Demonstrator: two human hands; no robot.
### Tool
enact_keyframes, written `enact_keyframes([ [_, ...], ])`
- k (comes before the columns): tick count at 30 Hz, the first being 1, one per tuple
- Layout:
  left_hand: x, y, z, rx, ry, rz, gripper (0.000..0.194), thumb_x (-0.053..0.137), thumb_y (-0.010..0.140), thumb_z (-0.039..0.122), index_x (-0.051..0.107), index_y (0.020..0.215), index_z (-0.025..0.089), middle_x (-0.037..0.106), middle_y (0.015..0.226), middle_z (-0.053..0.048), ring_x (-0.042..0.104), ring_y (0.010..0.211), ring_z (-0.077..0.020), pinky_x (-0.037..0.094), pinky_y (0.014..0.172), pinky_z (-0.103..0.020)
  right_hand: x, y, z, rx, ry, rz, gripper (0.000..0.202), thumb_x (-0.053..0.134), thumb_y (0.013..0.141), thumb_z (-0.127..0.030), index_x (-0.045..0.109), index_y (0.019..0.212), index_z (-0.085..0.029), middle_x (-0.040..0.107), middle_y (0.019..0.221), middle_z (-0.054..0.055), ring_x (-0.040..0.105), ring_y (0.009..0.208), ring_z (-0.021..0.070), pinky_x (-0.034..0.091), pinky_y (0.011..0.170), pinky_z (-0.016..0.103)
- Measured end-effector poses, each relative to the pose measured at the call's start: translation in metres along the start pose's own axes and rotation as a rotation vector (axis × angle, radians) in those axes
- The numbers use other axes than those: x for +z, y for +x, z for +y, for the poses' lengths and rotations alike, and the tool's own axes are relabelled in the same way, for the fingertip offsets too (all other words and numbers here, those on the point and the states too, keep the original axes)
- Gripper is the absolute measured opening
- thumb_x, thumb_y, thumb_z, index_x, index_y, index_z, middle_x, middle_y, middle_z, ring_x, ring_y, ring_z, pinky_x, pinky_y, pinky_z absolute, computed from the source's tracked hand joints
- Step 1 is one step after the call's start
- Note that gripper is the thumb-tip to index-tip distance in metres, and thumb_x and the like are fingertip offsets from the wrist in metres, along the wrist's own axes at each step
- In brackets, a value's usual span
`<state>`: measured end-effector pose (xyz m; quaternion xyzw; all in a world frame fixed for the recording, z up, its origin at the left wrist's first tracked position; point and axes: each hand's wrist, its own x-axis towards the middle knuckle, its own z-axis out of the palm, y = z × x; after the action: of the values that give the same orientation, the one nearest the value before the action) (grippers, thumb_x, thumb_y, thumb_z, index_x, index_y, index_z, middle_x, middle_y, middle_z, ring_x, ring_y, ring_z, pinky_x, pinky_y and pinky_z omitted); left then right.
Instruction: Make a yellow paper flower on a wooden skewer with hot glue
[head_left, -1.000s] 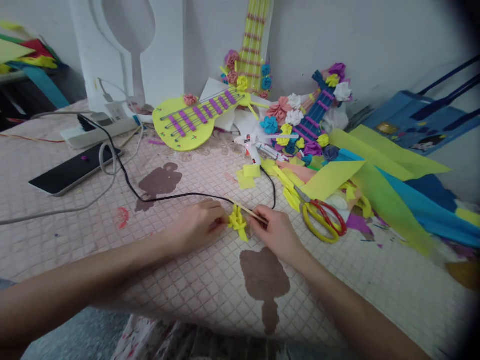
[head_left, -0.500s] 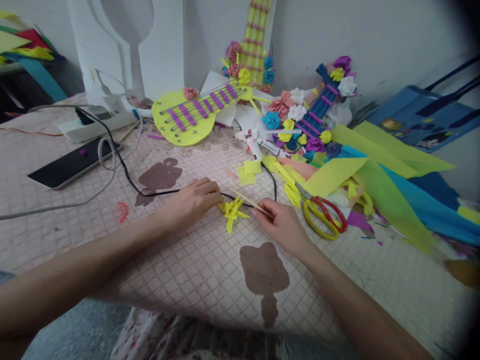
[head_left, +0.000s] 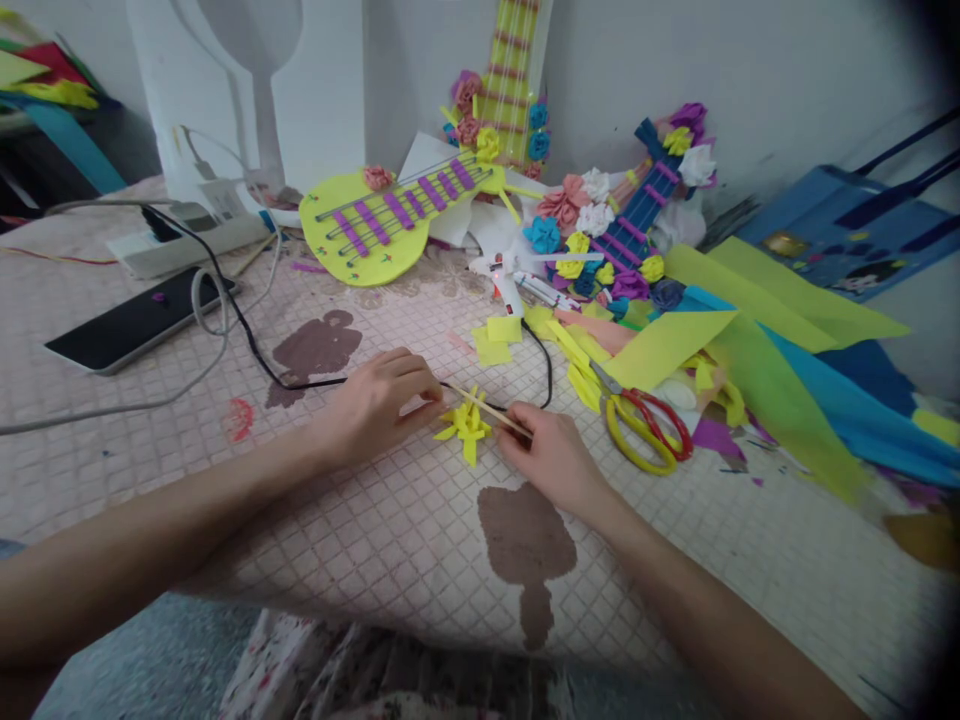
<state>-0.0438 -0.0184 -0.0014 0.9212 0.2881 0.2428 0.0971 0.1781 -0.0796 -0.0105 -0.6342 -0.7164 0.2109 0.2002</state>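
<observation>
A small bundle of yellow paper strips point(head_left: 470, 430) lies on the patterned cloth between my hands. My right hand point(head_left: 551, 452) is closed on a thin wooden stick point(head_left: 491, 410), whose far end lies over the strips. Just left of the strips is my left hand point(head_left: 386, 405), thumb and fingers apart, with nothing seen between them. A black cord point(head_left: 315, 384) runs behind both hands. Right of my right hand lie scissors point(head_left: 649, 430) with red and yellow handles.
Behind are a white glue gun point(head_left: 506, 285), yellow paper squares point(head_left: 495, 340) and a yellow paper guitar point(head_left: 375, 230). A phone point(head_left: 135, 318) and a power strip point(head_left: 195, 240) lie at left. Paper sheets point(head_left: 780, 380) and a blue bag point(head_left: 847, 230) are at right.
My left hand has come off the yellow strips and moved slightly left, its fingers opening. My right hand has shifted left, bringing the stick over the strips.
</observation>
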Motion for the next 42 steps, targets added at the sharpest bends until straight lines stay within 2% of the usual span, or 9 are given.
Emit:
enact_keyframes([
  [3,0.001,-0.004,0.013,0.025,0.044,0.029,0.026,0.052,0.089,0.034,0.055,0.071,0.015,0.058,0.072,-0.003,0.051,0.073,-0.0152,0.038,0.070,-0.029,0.000,-0.003,-0.004,0.010,0.027,-0.024,0.018,0.052,0.075,-0.022,0.042,0.059,-0.020,0.044,0.052,-0.005,0.040,0.049,0.0093,0.026,0.048,0.023],
  [8,0.008,-0.010,0.033,0.101,0.220,-0.059,0.041,0.052,0.085,0.052,0.054,0.064,0.016,0.057,0.067,-0.003,0.050,0.068,-0.0166,0.034,0.065,-0.032,-0.002,-0.008,-0.009,-0.029,0.216,-0.160,0.022,0.052,0.080,-0.027,0.045,0.060,-0.020,0.046,0.052,-0.005,0.041,0.050,0.0087,0.026,0.047,0.022],
  [11,0.012,-0.011,0.035,0.062,0.303,-0.091,0.035,0.052,0.086,0.045,0.055,0.065,0.017,0.058,0.070,-0.004,0.051,0.068,-0.0173,0.034,0.066,-0.033,-0.008,-0.009,-0.008,-0.022,0.309,-0.192,0.027,0.047,0.087,-0.040,0.047,0.068,-0.020,0.050,0.055,-0.005,0.043,0.050,0.0088,0.030,0.047,0.022],
  [14,0.012,-0.010,0.033,0.026,0.326,-0.118,0.025,0.050,0.088,0.032,0.056,0.069,0.016,0.060,0.074,-0.004,0.051,0.069,-0.0172,0.034,0.067,-0.033,-0.016,-0.007,-0.004,-0.016,0.285,-0.118,0.027,0.041,0.090,-0.043,0.049,0.077,-0.021,0.052,0.056,-0.005,0.045,0.050,0.0094,0.033,0.050,0.023],
  [19,0.009,-0.009,0.031,0.016,0.310,-0.122,0.022,0.047,0.088,0.025,0.058,0.072,0.016,0.060,0.074,-0.004,0.051,0.071,-0.0165,0.035,0.070,-0.032,-0.013,0.000,0.004,-0.055,0.150,0.045,0.009,0.052,0.083,-0.030,0.052,0.083,-0.021,0.057,0.067,-0.003,0.051,0.057,0.0111,0.035,0.056,0.023],
  [23,0.010,-0.010,0.030,0.016,0.289,-0.121,0.021,0.048,0.088,0.026,0.059,0.074,0.016,0.061,0.076,-0.004,0.052,0.073,-0.0167,0.035,0.070,-0.033,-0.002,0.004,0.008,-0.126,0.110,0.019,0.005,0.053,0.080,-0.022,0.054,0.085,-0.021,0.061,0.075,-0.001,0.054,0.065,0.0124,0.037,0.061,0.023],
  [30,0.008,-0.011,0.030,0.000,0.270,-0.175,0.016,0.051,0.087,0.025,0.059,0.076,0.016,0.061,0.078,-0.003,0.052,0.075,-0.0178,0.034,0.071,-0.034,0.002,0.003,0.003,-0.121,0.034,-0.015,0.007,0.051,0.079,-0.020,0.053,0.073,-0.020,0.053,0.063,-0.003,0.046,0.058,0.0110,0.032,0.056,0.023],
  [38,0.004,-0.009,0.014,-0.008,0.322,-0.067,0.012,0.050,0.090,0.023,0.059,0.084,0.018,0.061,0.082,-0.004,0.052,0.083,-0.0200,0.034,0.073,-0.034,-0.006,-0.002,0.000,-0.080,0.237,-0.146,0.017,0.050,0.083,-0.030,0.048,0.068,-0.020,0.040,0.055,-0.007,0.037,0.051,0.0082,0.027,0.048,0.021],
  [42,0.001,-0.009,0.011,-0.055,0.245,0.025,0.010,0.049,0.088,0.015,0.058,0.088,0.018,0.062,0.089,-0.004,0.052,0.087,-0.0201,0.034,0.075,-0.033,-0.014,0.000,0.004,-0.070,0.195,-0.051,0.018,0.049,0.084,-0.033,0.050,0.072,-0.020,0.039,0.055,-0.007,0.036,0.050,0.0084,0.027,0.048,0.022],
])
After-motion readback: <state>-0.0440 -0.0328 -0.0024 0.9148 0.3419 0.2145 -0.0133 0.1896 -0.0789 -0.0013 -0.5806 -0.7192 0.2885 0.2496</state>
